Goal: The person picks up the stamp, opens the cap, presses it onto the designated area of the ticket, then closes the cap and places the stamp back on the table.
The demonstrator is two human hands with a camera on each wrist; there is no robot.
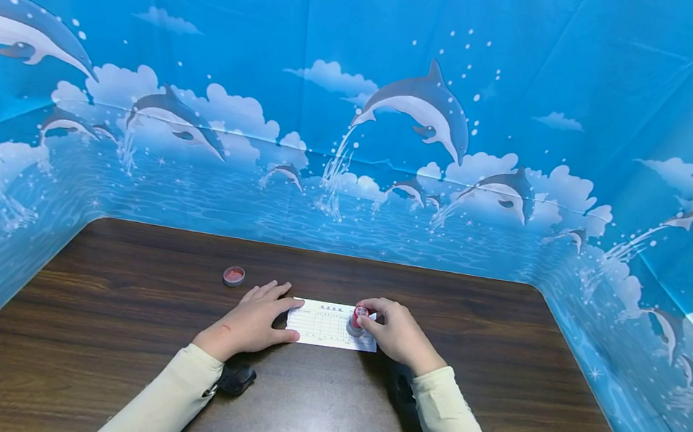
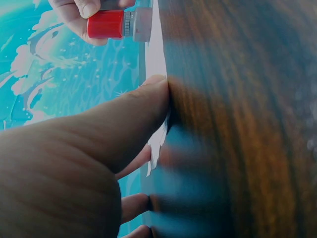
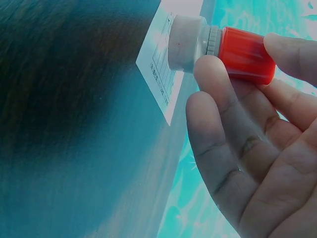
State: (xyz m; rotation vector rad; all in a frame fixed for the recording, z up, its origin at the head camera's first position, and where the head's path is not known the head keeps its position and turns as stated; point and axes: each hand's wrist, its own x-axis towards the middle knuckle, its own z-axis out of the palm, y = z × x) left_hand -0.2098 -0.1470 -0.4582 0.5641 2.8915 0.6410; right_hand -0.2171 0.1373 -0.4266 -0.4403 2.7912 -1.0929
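Note:
A white printed form slip point(image 1: 324, 326) with a table grid lies flat on the tabletop. My left hand point(image 1: 259, 318) rests at its left end, thumb and index finger spread and touching the paper's edge; the thumb point(image 2: 143, 106) shows large in the left wrist view. My right hand point(image 1: 398, 331) pinches a round stamp point(image 1: 356, 321) by its red top point(image 3: 247, 54). The stamp stands upright over the right part of the slip, its cloudy grey base point(image 3: 185, 43) at the paper. Its underside is hidden.
A small round open tin point(image 1: 234, 276) with a reddish inside sits on the dark wood table point(image 1: 127, 333), beyond the left hand. A blue dolphin-print curtain point(image 1: 361, 101) encloses the table's back and sides. Black devices point(image 1: 236, 380) are worn at the wrists.

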